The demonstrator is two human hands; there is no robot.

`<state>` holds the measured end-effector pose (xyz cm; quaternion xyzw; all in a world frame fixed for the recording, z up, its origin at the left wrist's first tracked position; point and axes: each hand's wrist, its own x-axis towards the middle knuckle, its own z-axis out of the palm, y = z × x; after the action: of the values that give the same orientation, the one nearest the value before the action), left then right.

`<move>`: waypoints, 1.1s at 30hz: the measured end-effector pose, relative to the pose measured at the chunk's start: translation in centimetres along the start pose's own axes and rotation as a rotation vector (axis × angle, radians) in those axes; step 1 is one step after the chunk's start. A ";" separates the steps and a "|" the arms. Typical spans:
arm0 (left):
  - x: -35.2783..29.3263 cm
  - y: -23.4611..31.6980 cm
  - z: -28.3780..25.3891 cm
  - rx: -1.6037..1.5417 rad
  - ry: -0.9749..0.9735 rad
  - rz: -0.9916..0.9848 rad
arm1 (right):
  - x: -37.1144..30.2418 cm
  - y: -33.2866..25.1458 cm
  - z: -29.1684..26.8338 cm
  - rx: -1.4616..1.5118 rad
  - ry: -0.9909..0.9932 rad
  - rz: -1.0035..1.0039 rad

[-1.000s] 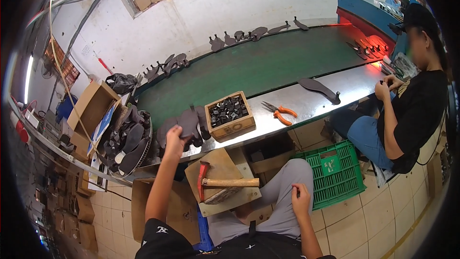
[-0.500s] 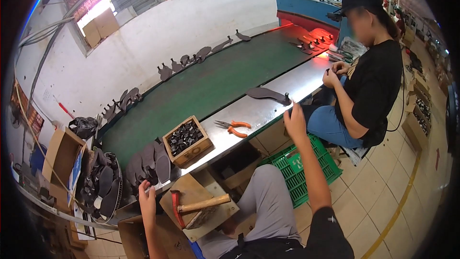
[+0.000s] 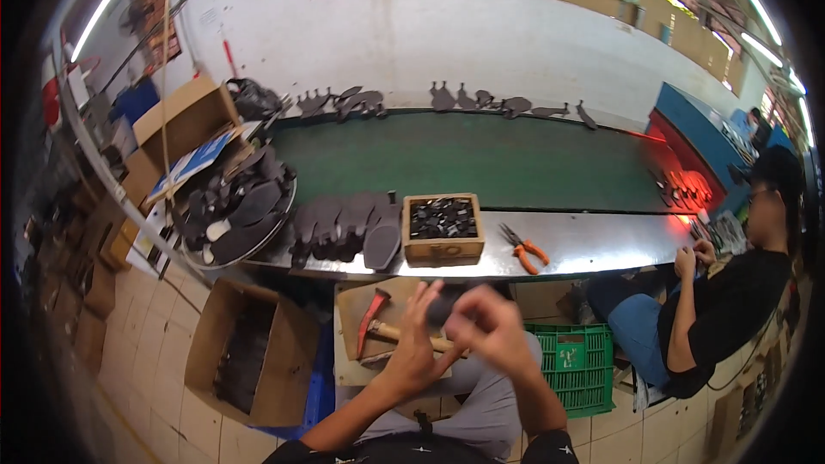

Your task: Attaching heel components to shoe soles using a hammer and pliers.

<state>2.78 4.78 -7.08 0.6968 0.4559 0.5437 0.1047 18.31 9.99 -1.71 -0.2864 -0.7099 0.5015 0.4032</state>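
Note:
In front of me, over my lap, my two hands are close together around a dark shoe sole (image 3: 442,306), blurred and partly hidden by fingers. My left hand (image 3: 414,345) steadies it, fingers up along its near side. My right hand (image 3: 493,332) has its fingers bent in on the other side, smeared by motion. Just left of them lies a hammer (image 3: 369,320), its red head and wooden handle resting on a pale board (image 3: 346,368). Beyond the hands is a wooden box (image 3: 443,249) full of small black pieces, with orange-handled pliers (image 3: 526,254) at its right.
A row of dark soles (image 3: 344,216) lies left of the box on the metal ledge (image 3: 593,242). Behind runs a green belt (image 3: 490,155). A heaped round basket (image 3: 290,215), a cardboard box (image 3: 296,369) and a green crate (image 3: 571,378) stand around. A co-worker (image 3: 735,309) sits at right.
The sole that lay on the ledge at the right is gone from there, and a dark sole is between my hands over my lap. Both hands have come together; the view has turned right.

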 end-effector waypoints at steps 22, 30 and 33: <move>-0.3 -9.9 -5.2 0.171 0.225 -0.353 | -19.0 12.4 -0.8 -0.326 0.249 0.463; 10.7 -14.6 -0.5 0.451 -0.021 -0.026 | -23.4 5.7 -0.9 0.702 0.550 0.473; 15.4 -19.1 3.1 0.510 -0.180 0.020 | -22.8 8.6 -1.5 0.807 0.615 0.385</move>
<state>-4.61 28.14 -10.37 0.7509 0.5598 0.3482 -0.0395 31.28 -4.94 -16.02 -0.3674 -0.2450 0.6922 0.5709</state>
